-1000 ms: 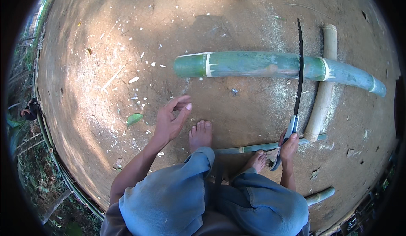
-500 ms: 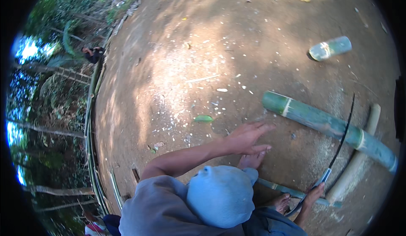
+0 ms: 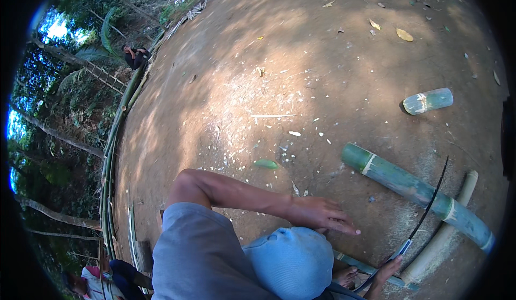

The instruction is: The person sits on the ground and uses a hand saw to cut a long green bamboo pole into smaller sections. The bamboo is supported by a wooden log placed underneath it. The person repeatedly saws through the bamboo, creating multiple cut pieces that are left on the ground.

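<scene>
Mid bamboo-chopping here: right hand [image 3: 388,270] grips the long blade [image 3: 427,206], left hand [image 3: 317,214] open on my knee, next I'd steady the green bamboo pole [image 3: 414,190].

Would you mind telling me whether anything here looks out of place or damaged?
Pale chips and a sliver litter the dirt ground. A short cut bamboo piece lies apart from the long bamboo pole. The right hand holds a long curved blade across the pole.
</scene>
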`<state>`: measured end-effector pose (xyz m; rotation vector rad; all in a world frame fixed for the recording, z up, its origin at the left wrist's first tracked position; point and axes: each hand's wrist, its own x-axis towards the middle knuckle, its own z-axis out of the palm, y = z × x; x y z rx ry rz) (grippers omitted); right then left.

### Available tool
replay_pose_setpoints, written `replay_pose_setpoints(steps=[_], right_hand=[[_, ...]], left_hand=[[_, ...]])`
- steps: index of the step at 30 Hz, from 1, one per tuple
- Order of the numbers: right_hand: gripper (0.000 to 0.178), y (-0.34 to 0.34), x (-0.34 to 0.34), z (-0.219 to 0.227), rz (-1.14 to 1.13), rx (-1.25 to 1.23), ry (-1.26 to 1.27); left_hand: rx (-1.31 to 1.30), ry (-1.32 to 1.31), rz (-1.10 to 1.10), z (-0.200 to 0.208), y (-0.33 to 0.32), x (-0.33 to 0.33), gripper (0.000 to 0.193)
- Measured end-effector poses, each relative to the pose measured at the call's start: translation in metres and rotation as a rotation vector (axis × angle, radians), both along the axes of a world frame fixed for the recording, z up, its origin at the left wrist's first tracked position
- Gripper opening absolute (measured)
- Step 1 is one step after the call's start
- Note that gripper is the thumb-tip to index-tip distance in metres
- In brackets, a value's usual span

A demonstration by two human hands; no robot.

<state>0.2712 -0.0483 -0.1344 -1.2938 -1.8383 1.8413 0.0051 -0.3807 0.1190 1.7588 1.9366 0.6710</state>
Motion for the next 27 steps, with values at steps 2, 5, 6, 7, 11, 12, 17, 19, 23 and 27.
replay_pose_setpoints(steps=[2, 5, 6, 7, 11, 12, 17, 19, 23, 27], right_hand=[[0.056, 0.003, 0.003, -0.016, -0.006, 0.038, 0.020], [0.056, -0.002, 0.008, -0.017, 0.009, 0.042, 0.000], [0.056, -0.005, 0.004, -0.012, 0.017, 0.039, -0.009], [0.057, -0.008, 0.002, -0.010, 0.024, 0.060, -0.005], [0.058, -0.020, -0.013, 0.014, 0.042, 0.099, -0.011], [0.058, -0.014, -0.009, 0.022, 0.029, 0.112, -0.026], [0.054, -0.019, -0.014, 0.031, 0.154, 0.145, -0.054], [0.053, -0.023, -0.024, 0.051, 0.158, 0.057, -0.018], [0.053, -0.016, -0.013, 0.020, 0.149, 0.137, 0.002], [0.054, -0.015, -0.011, 0.011, 0.147, 0.209, 0.001]], left_hand=[[-0.050, -0.153, 0.096, -0.003, -0.004, 0.001, 0.090], [0.002, -0.412, 0.263, 0.002, -0.014, 0.007, 0.089], [-0.016, -0.535, 0.317, 0.003, -0.017, 0.008, 0.086], [-0.035, -0.658, 0.370, 0.004, -0.018, 0.010, 0.084], [0.014, -0.868, 0.711, 0.015, 0.009, -0.021, 0.066], [0.086, -0.873, 0.763, 0.024, 0.019, -0.031, 0.062], [0.239, -0.825, 0.884, 0.052, 0.014, -0.063, 0.059], [0.269, -0.739, 0.875, 0.064, 0.023, -0.070, 0.060], [0.280, -0.713, 0.825, 0.075, 0.039, -0.074, 0.061], [0.280, -0.671, 0.780, 0.092, 0.055, -0.063, 0.067]])
